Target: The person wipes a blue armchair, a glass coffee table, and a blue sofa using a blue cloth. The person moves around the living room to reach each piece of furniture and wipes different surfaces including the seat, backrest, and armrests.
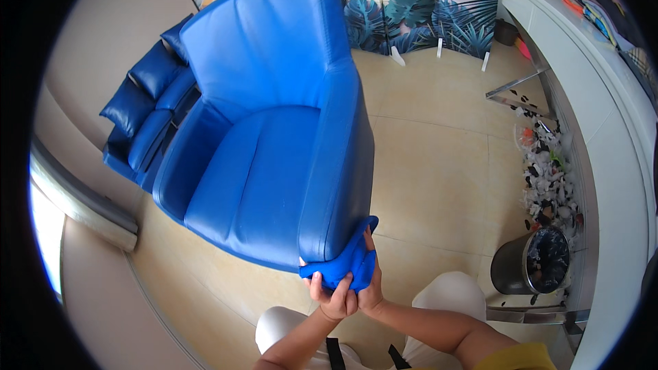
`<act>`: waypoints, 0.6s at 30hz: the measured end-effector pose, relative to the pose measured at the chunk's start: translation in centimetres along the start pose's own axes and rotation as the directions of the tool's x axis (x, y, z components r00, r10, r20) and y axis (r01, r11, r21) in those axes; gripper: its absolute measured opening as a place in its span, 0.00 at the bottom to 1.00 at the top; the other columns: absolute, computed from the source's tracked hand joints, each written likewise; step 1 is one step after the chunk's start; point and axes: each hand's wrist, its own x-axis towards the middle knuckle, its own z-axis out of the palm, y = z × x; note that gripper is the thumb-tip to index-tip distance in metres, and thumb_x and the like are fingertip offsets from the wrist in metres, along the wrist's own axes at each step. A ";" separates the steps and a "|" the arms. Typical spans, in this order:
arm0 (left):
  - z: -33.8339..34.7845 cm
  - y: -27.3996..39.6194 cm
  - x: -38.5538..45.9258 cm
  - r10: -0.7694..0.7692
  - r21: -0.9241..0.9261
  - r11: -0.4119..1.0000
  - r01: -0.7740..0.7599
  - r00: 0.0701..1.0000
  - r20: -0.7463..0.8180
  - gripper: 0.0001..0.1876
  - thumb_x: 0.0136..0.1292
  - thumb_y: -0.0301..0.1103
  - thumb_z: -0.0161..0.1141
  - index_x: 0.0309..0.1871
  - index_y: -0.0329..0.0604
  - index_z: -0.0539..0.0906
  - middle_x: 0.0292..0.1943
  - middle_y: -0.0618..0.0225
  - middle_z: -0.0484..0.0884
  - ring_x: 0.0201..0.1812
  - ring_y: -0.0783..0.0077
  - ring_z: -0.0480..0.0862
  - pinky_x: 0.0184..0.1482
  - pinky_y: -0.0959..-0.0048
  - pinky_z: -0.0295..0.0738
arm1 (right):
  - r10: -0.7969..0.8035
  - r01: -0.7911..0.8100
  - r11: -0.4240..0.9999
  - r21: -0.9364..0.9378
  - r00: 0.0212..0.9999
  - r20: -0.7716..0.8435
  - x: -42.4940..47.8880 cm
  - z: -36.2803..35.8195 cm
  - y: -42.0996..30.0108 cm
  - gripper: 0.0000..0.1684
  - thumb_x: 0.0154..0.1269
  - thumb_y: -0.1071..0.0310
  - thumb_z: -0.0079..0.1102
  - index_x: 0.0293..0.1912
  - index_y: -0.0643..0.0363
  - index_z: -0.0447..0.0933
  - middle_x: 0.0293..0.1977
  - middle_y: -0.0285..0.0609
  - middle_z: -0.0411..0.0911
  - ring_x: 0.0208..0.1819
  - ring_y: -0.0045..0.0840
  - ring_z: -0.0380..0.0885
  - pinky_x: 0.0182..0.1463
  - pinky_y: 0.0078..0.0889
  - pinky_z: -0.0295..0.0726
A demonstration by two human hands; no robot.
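A blue leather armchair [272,164] stands in front of me, its seat and backrest facing up in the head view. At the front end of the armrest on the picture's right, both my hands grip a bright blue cloth [339,270]. My left hand [334,295] has its fingers bent over the cloth's near side. My right hand [372,288] holds the cloth from the other side, partly covered by it. The cloth lies bunched against the armrest's front edge, and one fold sticks up beside the armrest's outer side. What lies under the cloth is hidden.
A blue leather sofa with cushions [154,69] is behind the chair at left. On the right stands a white table [611,164] with folded clothes [601,5]. Near its metal legs are a black waste bin [514,264] and scattered scraps [547,180]. Leaf-patterned panels [411,20] stand behind.
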 end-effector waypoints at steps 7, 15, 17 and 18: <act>0.3 4.3 10.6 0.104 0.363 0.914 -0.179 0.971 0.217 0.23 0.58 0.34 0.54 0.57 0.44 0.84 0.68 0.57 0.72 0.74 0.29 0.50 0.69 0.24 0.33 | 0.008 -0.009 0.999 0.037 0.999 0.035 6.3 -2.1 0.8 0.35 0.78 0.50 0.40 0.76 0.55 0.54 0.79 0.50 0.42 0.80 0.44 0.41 0.80 0.45 0.44; 2.2 8.6 14.3 -0.110 0.676 0.668 -0.312 0.857 0.504 0.22 0.64 0.29 0.51 0.61 0.40 0.81 0.62 0.70 0.78 0.76 0.47 0.59 0.63 0.16 0.32 | -0.032 0.030 0.993 -0.115 0.999 -0.011 10.7 -3.1 5.7 0.36 0.77 0.54 0.47 0.76 0.55 0.51 0.77 0.52 0.46 0.79 0.45 0.40 0.80 0.46 0.42; 2.9 9.6 15.3 -0.180 0.608 0.768 -0.201 0.843 0.507 0.20 0.65 0.26 0.50 0.59 0.33 0.81 0.59 0.67 0.78 0.76 0.60 0.61 0.61 0.14 0.31 | -0.002 0.000 0.989 -0.148 1.000 -0.013 11.3 -3.8 6.4 0.36 0.77 0.55 0.48 0.76 0.57 0.51 0.76 0.53 0.49 0.79 0.42 0.45 0.79 0.44 0.45; 3.1 9.9 15.9 -0.188 0.606 0.767 -0.211 0.830 0.526 0.20 0.65 0.27 0.51 0.58 0.32 0.81 0.60 0.67 0.78 0.76 0.60 0.61 0.61 0.13 0.31 | 0.053 -0.053 0.999 -0.002 0.998 -0.016 11.5 -3.9 6.0 0.33 0.80 0.56 0.42 0.76 0.60 0.52 0.75 0.51 0.54 0.76 0.35 0.52 0.79 0.37 0.47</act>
